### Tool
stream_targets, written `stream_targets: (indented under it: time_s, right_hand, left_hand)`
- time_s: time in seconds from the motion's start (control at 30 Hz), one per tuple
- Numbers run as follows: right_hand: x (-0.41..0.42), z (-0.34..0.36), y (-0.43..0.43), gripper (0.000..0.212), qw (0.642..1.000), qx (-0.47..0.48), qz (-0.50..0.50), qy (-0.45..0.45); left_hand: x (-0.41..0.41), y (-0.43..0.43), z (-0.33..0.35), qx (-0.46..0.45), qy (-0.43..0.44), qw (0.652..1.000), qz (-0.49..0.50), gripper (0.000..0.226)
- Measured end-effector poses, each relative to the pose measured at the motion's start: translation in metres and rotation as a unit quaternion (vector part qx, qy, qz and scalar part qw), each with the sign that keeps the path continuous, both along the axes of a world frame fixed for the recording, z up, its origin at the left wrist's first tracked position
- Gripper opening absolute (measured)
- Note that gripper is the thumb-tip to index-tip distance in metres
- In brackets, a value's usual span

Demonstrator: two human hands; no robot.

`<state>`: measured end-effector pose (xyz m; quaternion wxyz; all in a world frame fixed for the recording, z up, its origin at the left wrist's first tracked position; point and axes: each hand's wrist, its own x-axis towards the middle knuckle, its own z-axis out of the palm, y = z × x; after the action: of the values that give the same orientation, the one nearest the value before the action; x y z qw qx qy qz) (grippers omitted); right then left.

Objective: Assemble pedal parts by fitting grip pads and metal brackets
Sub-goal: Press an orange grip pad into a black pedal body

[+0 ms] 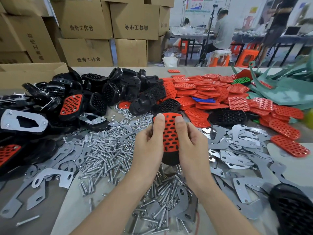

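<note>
both hands hold a black pedal body (170,158) above the screw pile (108,155); left hand (149,146) and right hand (191,145) curl round its sides, thumbs pressing the red grip pad (170,133); best to press evenly along each edge until every stud seats through its hole

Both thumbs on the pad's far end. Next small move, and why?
Probably walk both thumbs toward the near end, pressing the red perforated grip pad onto the black plastic pedal body. Left hand and right hand grip its sides, thumbs only on the far edge, so the rest may be unseated.
</note>
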<state>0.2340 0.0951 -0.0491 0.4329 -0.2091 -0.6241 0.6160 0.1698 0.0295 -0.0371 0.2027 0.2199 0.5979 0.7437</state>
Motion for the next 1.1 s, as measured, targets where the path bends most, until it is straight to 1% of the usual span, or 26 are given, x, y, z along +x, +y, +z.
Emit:
stream_targets:
  time_s: [0.07, 0.1, 0.17, 0.23, 0.3, 0.33, 0.37, 0.4, 0.47, 0.5, 0.53, 0.6, 0.67, 0.73, 0.83, 0.87, 1.0, 1.1]
  right_hand:
    - [-0.001, 0.0, -0.001, 0.06, 0.999, 0.0, 0.043, -0.002]
    - [-0.001, -0.001, -0.002, 0.053, 0.997, 0.004, 0.076, -0.011]
    - [-0.004, -0.005, -0.006, 0.033, 0.99, 0.032, 0.129, -0.05]
    - [-0.005, -0.007, -0.006, 0.013, 0.987, 0.059, 0.135, -0.068]
    - [-0.004, -0.006, -0.003, 0.009, 0.989, 0.061, 0.126, -0.054]
    - [-0.003, -0.004, 0.0, 0.009, 0.991, 0.047, 0.12, -0.041]
    - [-0.002, -0.003, 0.004, 0.009, 0.993, 0.023, 0.112, -0.027]
    - [0.0, -0.002, 0.009, 0.01, 0.995, -0.009, 0.096, -0.018]
    - [0.002, -0.001, 0.023, 0.014, 0.995, -0.092, 0.041, -0.003]
    - [0.003, 0.0, 0.03, 0.016, 0.99, -0.141, 0.014, 0.006]
    - [0.005, 0.002, 0.037, 0.018, 0.982, -0.189, -0.005, 0.019]
    - [0.01, 0.006, 0.044, 0.02, 0.963, -0.263, -0.02, 0.055]
    - [0.012, 0.009, 0.047, 0.022, 0.948, -0.305, -0.023, 0.084]
    - [0.012, 0.009, 0.048, 0.024, 0.941, -0.324, -0.02, 0.097]
    - [0.011, 0.006, 0.048, 0.024, 0.94, -0.33, 0.0, 0.091]
    - [0.011, 0.006, 0.048, 0.023, 0.94, -0.329, 0.012, 0.09]
    - [0.008, 0.005, 0.047, 0.021, 0.94, -0.325, 0.047, 0.087]
    - [0.005, 0.004, 0.046, 0.022, 0.948, -0.306, 0.056, 0.07]
  left_hand:
    - [-0.002, -0.002, 0.001, 0.005, 0.025, 0.999, 0.019, 0.054]
    - [-0.004, -0.003, 0.001, 0.006, 0.027, 0.999, 0.028, 0.055]
    - [-0.009, -0.005, 0.0, 0.001, 0.025, 0.999, 0.039, 0.06]
    - [-0.015, -0.007, -0.001, -0.01, 0.03, 0.999, 0.041, 0.063]
    - [-0.02, -0.009, 0.001, -0.025, 0.05, 0.997, 0.043, 0.065]
    - [-0.023, -0.01, 0.001, -0.044, 0.085, 0.994, 0.052, 0.067]
    - [-0.029, -0.012, 0.0, -0.072, 0.141, 0.985, 0.066, 0.067]
    - [-0.036, -0.014, -0.002, -0.107, 0.206, 0.969, 0.083, 0.062]
    - [-0.051, -0.021, -0.005, -0.196, 0.319, 0.92, 0.112, 0.039]
    - [-0.058, -0.023, -0.007, -0.252, 0.355, 0.893, 0.112, 0.032]
    - [-0.063, -0.025, -0.009, -0.302, 0.385, 0.866, 0.104, 0.03]
    - [-0.069, -0.026, -0.013, -0.373, 0.428, 0.819, 0.084, 0.033]
    - [-0.068, -0.025, -0.015, -0.406, 0.457, 0.79, 0.052, 0.036]
    - [-0.066, -0.024, -0.017, -0.432, 0.486, 0.76, 0.012, 0.037]
    - [-0.064, -0.024, -0.022, -0.468, 0.525, 0.71, -0.029, 0.038]
    - [-0.065, -0.024, -0.023, -0.47, 0.532, 0.703, -0.03, 0.036]
    - [-0.065, -0.021, -0.022, -0.459, 0.523, 0.718, -0.01, 0.023]
    - [-0.062, -0.02, -0.022, -0.456, 0.537, 0.709, -0.003, 0.02]
